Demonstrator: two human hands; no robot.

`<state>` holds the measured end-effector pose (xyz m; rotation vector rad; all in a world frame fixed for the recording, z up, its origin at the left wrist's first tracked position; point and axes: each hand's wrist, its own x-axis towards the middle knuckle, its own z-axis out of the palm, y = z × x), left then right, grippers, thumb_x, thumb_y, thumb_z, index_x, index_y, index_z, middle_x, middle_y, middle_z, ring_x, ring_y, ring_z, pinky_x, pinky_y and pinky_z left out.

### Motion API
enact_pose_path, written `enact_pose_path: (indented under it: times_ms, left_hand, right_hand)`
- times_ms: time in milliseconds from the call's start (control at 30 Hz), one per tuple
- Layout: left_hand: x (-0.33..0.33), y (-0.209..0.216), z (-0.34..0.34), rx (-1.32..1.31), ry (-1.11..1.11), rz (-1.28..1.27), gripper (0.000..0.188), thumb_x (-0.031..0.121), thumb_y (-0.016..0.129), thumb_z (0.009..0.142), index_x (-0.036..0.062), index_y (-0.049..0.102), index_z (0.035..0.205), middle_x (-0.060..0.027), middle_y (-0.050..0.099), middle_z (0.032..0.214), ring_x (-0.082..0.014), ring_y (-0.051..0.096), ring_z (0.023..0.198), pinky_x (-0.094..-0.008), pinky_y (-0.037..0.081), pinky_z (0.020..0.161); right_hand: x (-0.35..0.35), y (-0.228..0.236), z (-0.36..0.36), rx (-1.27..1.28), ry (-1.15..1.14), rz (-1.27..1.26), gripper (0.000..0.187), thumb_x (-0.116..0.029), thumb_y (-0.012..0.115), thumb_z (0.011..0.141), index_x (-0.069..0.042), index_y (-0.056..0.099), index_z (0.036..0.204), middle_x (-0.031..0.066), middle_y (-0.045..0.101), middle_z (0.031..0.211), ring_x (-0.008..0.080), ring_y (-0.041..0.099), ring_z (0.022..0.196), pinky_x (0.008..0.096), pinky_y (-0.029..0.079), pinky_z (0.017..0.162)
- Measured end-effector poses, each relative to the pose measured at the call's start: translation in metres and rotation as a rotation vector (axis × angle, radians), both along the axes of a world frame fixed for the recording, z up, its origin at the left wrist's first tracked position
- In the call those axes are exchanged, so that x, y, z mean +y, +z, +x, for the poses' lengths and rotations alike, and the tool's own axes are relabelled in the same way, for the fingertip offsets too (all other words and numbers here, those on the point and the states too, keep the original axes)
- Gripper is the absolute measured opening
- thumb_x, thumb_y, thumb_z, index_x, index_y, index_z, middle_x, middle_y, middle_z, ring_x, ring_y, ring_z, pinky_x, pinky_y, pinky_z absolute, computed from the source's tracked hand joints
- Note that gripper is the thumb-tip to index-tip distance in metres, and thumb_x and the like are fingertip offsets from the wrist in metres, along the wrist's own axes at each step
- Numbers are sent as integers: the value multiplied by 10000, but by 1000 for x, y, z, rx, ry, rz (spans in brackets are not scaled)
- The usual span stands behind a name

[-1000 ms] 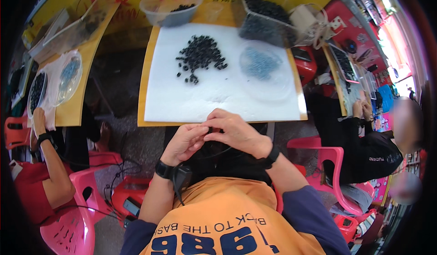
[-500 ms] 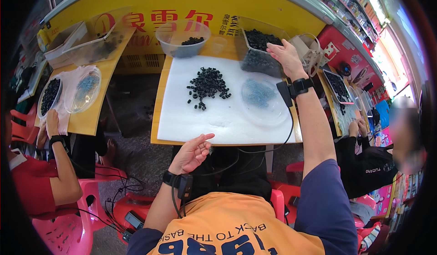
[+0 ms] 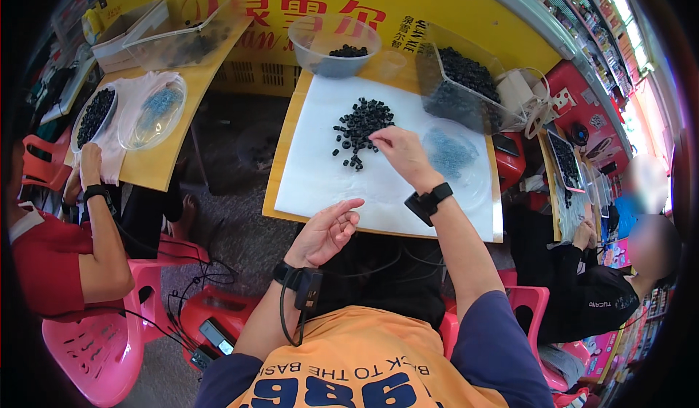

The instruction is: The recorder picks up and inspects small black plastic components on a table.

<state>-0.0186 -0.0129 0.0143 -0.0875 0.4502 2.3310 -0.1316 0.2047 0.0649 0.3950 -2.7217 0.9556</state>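
L hand [image 3: 325,236] is nearest, palm up just off the front edge of the bench [image 3: 405,81], fingers [image 3: 348,206] half open, index pointing out. Wristband [image 3: 290,275] on that arm. R hand [image 3: 402,154] is farther in, above the white sheet [image 3: 313,189], fingertips pinched together at the R edge of the black pieces [image 3: 362,116] (can't tell if they're fully closed or gripping a piece). Those pieces sit in a loose heap approx. mid-sheet. To the R of the hand: clear plate [image 3: 477,188] w/ blue bits [image 3: 450,153]. Behind, R: clear box [image 3: 466,80] w/ more black pcs. Back L: round tub [image 3: 309,47], also w/ some, & a small cup [image 3: 394,64] beside it.
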Motion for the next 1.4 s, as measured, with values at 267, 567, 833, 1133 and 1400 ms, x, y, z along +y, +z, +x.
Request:
enact_pose_path:
  times_ms: [267,567,833,1133,1400]
  left_hand:
    - [-5,-1,-1,-30,43,6,352,214,431,1043,-46,507,1269,-54,611,883,-74,584,661,-147,497,559]
    - [-2,-9,-2,-52,154,-14,351,244,480,1025,-25,528,1247,-74,639,938,-115,619,771,-189,530,648]
    - [3,-18,-3,-6,169,-40,299,268,529,1003,-5,562,1118,-99,671,976,-138,662,798,-214,566,710]
    - [-4,-13,5,46,64,-247,252,23,621,915,-56,583,1151,-123,665,970,-149,667,823,-196,582,720]
    - [-2,-14,5,-3,69,-190,263,17,609,921,-52,564,1171,-143,658,992,-167,671,841,-210,589,732]
  right_hand:
    - [-49,-19,-19,75,196,298,143,-66,650,806,-40,676,944,97,641,939,291,608,948,382,502,830]
    - [-46,5,8,278,235,143,152,-61,683,785,-22,668,931,122,647,881,307,629,849,377,512,766]
    - [-46,16,112,-20,347,-227,254,-72,695,819,-22,676,1067,100,672,958,239,641,829,324,526,728]
    - [76,-1,127,-18,-255,-288,189,-134,659,880,-49,707,1042,140,689,987,229,650,839,311,512,733]
    - [189,-27,114,4,-494,129,145,-85,675,780,-35,717,909,168,641,900,339,630,872,387,511,805]
